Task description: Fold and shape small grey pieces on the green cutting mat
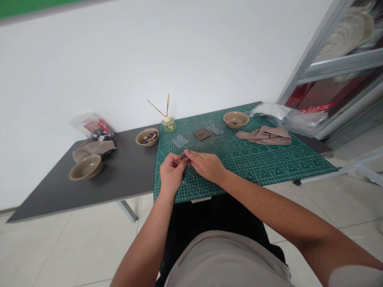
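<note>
A white wall [119, 59] rises behind a dark grey laminate desk [119, 175], and pale floor tiles [83, 251] run beneath it. A metal-framed glass cabinet [335, 67] stands at the far right. Most of the desk's right half is covered by a green self-healing cutting mat [269, 163] printed with a fine white grid and geometric shapes.

Both hands work at the near edge of the mat. The left hand [172, 173] curls inward, and the right hand [206, 165] reaches across to meet it. Their grips close together, fingertips pinching a small dark chip [183, 158], though the fingers hide most of it, so its exact shape and material cannot be told.

Measured from the hands, three thin square pieces lie at about 12 o'clock: a translucent pale blue plastic square [180, 141], a brown textured square [202, 134] and a translucent grey square [214, 129]. A matte beige bowl [235, 119] sits at 1 o'clock, with a crumpled taupe cloth [263, 135] and a clear plastic bag [287, 115] beyond it. At 11 o'clock, a second beige bowl [147, 137] holds brown chips beside a glass diffuser bottle [169, 124] with two thin wooden sticks. At 10 o'clock are a wider beige bowl [86, 166], another taupe cloth [92, 149] and a clear plastic jar [91, 124] lying on its side.
</note>
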A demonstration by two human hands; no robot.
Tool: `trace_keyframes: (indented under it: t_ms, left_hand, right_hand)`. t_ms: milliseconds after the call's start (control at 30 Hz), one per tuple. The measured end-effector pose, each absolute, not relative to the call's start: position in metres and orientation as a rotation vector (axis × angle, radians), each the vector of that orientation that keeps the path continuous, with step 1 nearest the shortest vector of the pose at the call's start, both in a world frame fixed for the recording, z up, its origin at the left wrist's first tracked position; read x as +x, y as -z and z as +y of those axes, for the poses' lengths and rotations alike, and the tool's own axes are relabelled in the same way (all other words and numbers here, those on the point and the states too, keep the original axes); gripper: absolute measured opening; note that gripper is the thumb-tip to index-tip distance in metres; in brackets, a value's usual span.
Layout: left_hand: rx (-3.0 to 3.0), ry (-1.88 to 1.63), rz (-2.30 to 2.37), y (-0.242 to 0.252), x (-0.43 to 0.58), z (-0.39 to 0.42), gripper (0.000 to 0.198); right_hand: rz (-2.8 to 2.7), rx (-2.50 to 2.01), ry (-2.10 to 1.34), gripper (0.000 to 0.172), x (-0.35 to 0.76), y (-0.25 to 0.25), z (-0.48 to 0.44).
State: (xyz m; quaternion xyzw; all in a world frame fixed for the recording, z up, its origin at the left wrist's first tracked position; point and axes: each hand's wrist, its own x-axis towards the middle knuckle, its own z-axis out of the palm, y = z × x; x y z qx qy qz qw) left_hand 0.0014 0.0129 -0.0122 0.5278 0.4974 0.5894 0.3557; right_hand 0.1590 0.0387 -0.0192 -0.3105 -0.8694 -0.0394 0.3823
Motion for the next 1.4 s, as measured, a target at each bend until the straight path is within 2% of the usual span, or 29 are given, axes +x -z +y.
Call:
trace_keyframes:
  t_ms: [200,433,633,833,1033,1200,1400]
  left_hand:
    - [1.495,-1.513,1.409,0.0104,0.0017,0.0111,0.019]
    - [1.383,-1.53,1.308,0.0068,0.0046,0.0093,0.016]
    - [1.52,-1.491,1.421,0.0058,0.0036,0.0085,0.017]
    - [1.492,-1.478,1.366,0.0113,0.0023,0.0074,0.013]
    - [1.544,-1.493,1.43,0.0081,0.0025,0.0076,0.017]
    - [1.469,-1.547,1.34,0.0107,0.0027,0.0076,0.013]
    - [1.544,-1.516,1.389,0.0091,0.0026,0.0078,0.016]
  right_hand:
    - [-2.247,-0.665,0.132,0.036,0.1588,0.0156,0.0367]
    - [-2.248,-0.848,0.04,0.039,0.1598,0.0167,0.0375]
    - [-2.239,-0.674,0.052,0.039,0.1616,0.0161,0.037]
    - [-2.209,-0.808,-0.037,0.042,0.1614,0.0183,0.0369]
    - [-2.226,-0.67,-0.048,0.041,0.1626,0.0139,0.0355]
    - [-2.201,-0.774,-0.05,0.042,0.1628,0.0163,0.0366]
    - [-2.163,-0.609,-0.036,0.039,0.1654,0.0157,0.0358]
